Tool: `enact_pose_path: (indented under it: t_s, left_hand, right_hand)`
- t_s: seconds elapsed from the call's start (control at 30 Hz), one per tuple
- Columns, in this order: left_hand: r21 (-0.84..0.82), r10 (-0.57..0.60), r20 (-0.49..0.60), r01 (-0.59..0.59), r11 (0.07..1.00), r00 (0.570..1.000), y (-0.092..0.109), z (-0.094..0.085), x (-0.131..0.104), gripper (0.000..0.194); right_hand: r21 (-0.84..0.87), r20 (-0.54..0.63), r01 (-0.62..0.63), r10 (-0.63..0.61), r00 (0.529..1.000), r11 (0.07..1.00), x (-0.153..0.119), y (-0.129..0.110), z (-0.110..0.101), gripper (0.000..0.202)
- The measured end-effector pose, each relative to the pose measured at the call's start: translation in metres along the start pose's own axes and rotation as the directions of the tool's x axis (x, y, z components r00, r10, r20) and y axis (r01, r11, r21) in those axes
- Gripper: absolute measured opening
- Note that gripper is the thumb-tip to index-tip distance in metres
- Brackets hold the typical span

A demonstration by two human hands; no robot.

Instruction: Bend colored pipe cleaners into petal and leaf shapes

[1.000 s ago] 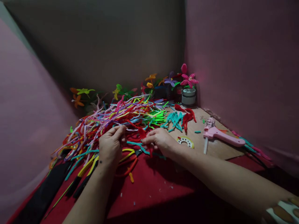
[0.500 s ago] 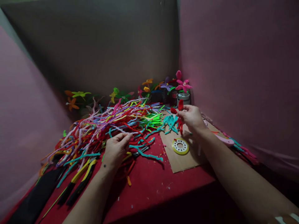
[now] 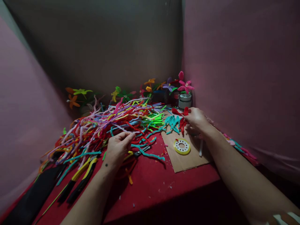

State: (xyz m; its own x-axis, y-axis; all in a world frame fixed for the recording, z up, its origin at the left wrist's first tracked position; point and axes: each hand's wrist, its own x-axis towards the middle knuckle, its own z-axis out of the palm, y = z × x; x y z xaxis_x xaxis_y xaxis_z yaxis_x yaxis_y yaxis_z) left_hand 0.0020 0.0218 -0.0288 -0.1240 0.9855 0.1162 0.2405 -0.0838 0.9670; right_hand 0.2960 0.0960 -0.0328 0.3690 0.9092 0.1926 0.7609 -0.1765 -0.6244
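My right hand (image 3: 198, 120) is closed on red pipe-cleaner petals (image 3: 182, 125) at the far part of a cardboard sheet (image 3: 172, 161). Turquoise pipe-cleaner pieces (image 3: 172, 122) lie just left of the petals. Nearer to me on the cardboard is a yellow-rimmed white tape roll (image 3: 182, 146). My left hand (image 3: 119, 148) hovers at the near edge of a heap of coloured pipe cleaners (image 3: 112, 117), thumb and forefinger pinched. Whatever is in that pinch, if anything, is too small to make out. Below its fingers lie turquoise strands (image 3: 150, 154) and a partly hidden pair of pliers (image 3: 139, 152).
Yellow-and-black pliers (image 3: 79, 182) and a black strap-like item (image 3: 35, 197) lie at the left on the red tablecloth (image 3: 150, 193). Pipe-cleaner flowers (image 3: 185, 87) stand along the back, by a grey container (image 3: 185, 101). Pink walls rise at both sides.
My right hand has gone down and slightly right with the red petals, closer to the cardboard. The left hand keeps its pinch, and the view has shifted a little.
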Motion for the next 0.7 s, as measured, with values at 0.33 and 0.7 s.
enact_pose_path:
  t_s: [0.33, 0.7]
  left_hand:
    - [0.022, 0.008, 0.005, -0.008, 1.000, 1.000, -0.003, 0.000, 0.002, 0.027]
    - [0.076, 0.026, 0.001, -0.026, 0.997, 1.000, -0.004, 0.000, 0.002, 0.027]
  right_hand:
    - [-0.109, 0.013, 0.073, -0.072, 0.997, 0.991, -0.002, 0.011, 0.009, 0.026]
    - [0.478, -0.157, 0.260, -0.210, 0.965, 0.839, -0.037, -0.022, -0.008, 0.022]
